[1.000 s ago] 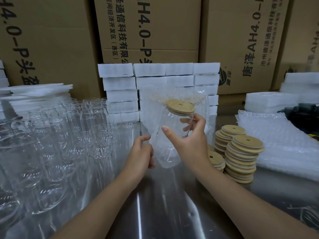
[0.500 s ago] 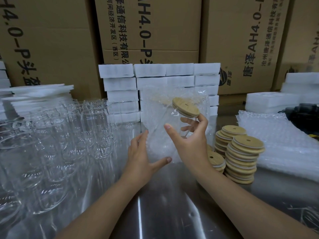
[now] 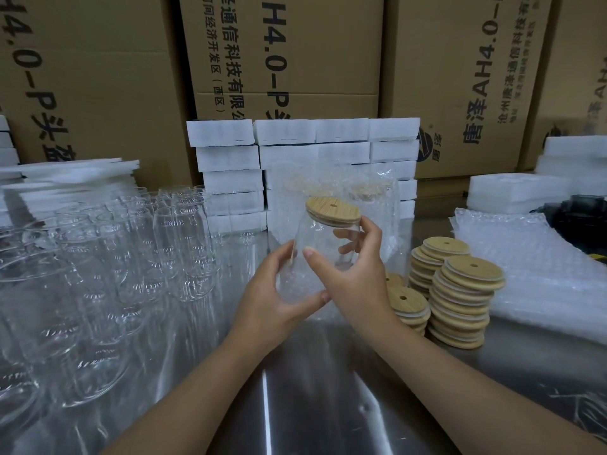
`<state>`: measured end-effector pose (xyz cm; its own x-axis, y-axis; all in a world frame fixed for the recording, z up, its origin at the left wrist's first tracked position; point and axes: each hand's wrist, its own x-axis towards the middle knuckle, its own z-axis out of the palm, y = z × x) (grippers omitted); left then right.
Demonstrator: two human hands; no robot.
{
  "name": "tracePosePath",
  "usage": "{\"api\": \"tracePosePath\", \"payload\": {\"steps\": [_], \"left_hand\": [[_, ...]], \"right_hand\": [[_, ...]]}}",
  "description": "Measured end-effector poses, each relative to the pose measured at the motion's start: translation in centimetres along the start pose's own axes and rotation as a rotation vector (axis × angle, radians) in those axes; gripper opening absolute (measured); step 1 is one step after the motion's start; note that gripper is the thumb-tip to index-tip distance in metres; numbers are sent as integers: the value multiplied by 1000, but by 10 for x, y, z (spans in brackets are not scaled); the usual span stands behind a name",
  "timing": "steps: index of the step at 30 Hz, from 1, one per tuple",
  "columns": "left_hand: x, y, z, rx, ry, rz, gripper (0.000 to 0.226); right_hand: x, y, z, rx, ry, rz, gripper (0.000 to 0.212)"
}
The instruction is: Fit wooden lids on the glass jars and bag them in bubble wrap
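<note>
Right hand gripping lidded jar, left hand holding bubble bag at jar base, above table centre.

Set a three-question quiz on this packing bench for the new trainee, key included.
1. True or false: the jar gripped by the right hand carries a wooden lid.
2. Where do the spare lid stacks stand relative to that hand? A) to its left B) to its right C) nearer the person
3. Fill in: each lid has a small round ____ in it.
Key: 1 true; 2 B; 3 hole.
</note>
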<state>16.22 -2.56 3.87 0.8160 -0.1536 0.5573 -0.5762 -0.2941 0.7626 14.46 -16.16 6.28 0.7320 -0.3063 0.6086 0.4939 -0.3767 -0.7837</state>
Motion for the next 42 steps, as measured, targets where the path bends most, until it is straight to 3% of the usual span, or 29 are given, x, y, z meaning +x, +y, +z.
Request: {"api": "tracePosePath", "payload": {"steps": [4,9,13,20,28,33,37,42], "left_hand": [[0,-1,-1,-5,-2,-40,82],[0,-11,0,5,-221,-119,136],[1,-19,7,-31,-247,-164,143],[0,-12,6,-87,-106,-52,121],[1,3,4,-183,208,38,118],[-1,8,-2,-213,331,84,105],[0,14,-3,-241,392,125,95],[0,16,-5,-306,363,94,83]], "right_hand": [[1,1,-2,39,-2,13,76],[5,3,-1,103,25,58,71],[7,1,-3,188,32,91,70],[5,-1,-3,145,-121,63,62],[3,-7,-4,166,-285,32,56],[4,-2,-6,231,-536,177,69],[1,1,-8,215,-719,210,97],[0,1,-7,87,-703,95,93]]}}
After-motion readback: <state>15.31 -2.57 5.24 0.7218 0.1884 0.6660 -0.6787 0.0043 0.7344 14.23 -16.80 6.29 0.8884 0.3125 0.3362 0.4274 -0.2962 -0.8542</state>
